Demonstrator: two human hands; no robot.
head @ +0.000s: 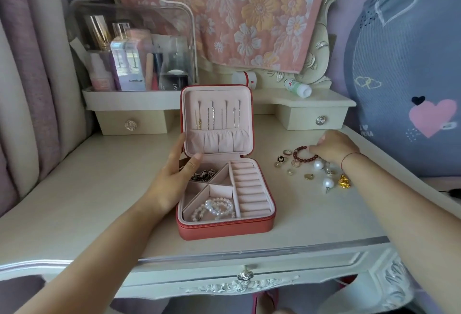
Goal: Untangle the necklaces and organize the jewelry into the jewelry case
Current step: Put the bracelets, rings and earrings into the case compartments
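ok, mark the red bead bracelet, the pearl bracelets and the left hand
red bead bracelet (295, 155): head view, beads on its left arc
pearl bracelets (209, 204): head view, a pearl near the pile's middle
left hand (172, 179): head view, back of the hand holding the case (219, 93) lid

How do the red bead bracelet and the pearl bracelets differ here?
The red bead bracelet lies on the table, pinched by the right hand; the pearl bracelets sit untouched in the front compartment of the jewelry case. Its beads are dark red, theirs white. Both are round-bead loops.
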